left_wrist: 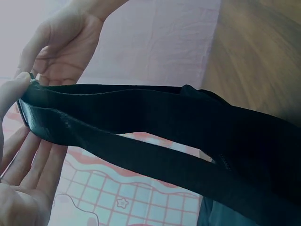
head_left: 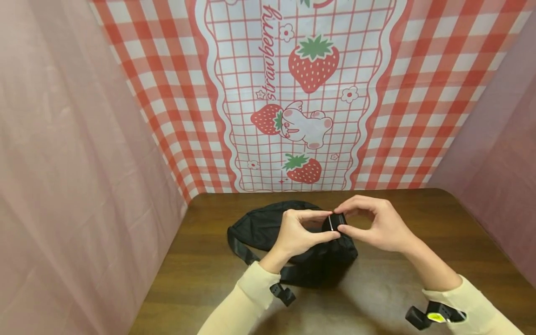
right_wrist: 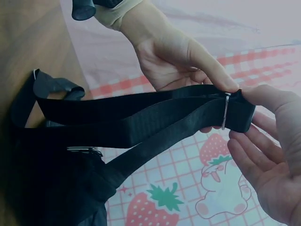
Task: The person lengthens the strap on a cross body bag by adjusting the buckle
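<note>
A black fabric bag [head_left: 261, 228] with a wide webbing strap [right_wrist: 169, 125] lies on the brown table. Over the bag, both hands meet at a raised fold of that strap. My left hand [head_left: 293, 235] pinches it between thumb and fingers beside a thin metal slider [right_wrist: 225, 111]. From the other side my right hand [head_left: 378, 223] pinches the looped end just past the slider. Seen in the left wrist view, the strap runs in doubled layers from the hands down to the bag. A zipper pull [right_wrist: 82, 149] shows on the bag in the right wrist view.
The wooden table [head_left: 402, 279] reaches back to a red-and-white checked cloth [head_left: 427, 93] with strawberry prints. Pink curtains [head_left: 75, 163] hang at both sides. Each sleeved wrist carries a small black camera [head_left: 282, 294].
</note>
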{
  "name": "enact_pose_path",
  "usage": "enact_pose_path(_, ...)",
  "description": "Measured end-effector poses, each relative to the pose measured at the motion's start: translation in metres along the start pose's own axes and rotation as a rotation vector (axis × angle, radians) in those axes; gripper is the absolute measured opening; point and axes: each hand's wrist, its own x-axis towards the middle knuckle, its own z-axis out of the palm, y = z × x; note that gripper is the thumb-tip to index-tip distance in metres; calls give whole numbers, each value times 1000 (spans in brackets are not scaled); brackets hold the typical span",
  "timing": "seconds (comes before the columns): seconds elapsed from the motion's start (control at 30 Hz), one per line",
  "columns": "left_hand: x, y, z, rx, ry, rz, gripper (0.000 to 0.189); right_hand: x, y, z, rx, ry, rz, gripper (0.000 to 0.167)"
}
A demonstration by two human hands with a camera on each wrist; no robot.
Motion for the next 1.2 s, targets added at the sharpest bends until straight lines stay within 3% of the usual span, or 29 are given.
enact_pose_path(0.23,-2,-1,-2,-6,5,-12,40,-10,3,1,61,36,61,45)
enact_pose_path(0.37,-3,0,-2,18,-22,-40,40,-13,5,3,47,17,9,48)
enact_pose_path(0.67,-2,3,-1,58,-58,-64,40,6,-4,-5,-221,-119,-92,43)
enact_pose_path(0.8,-3,0,-2,53,-95,-82,38,11,-10,-10,-262,-163,-129,44)
enact_pose_path(0.93,-3,-3,-4,-1,-99,-81,38,11,-12,-11,-206,-132,-113,41)
enact_pose_path(1.13,-3,-6,-6,-61,-80,-76,45,2,-5,-14,46,-44,4,42)
enact_pose_path(1.2,-3,-6,-6,-60,-79,-71,47,-1,-2,-15,72,-44,17,43)
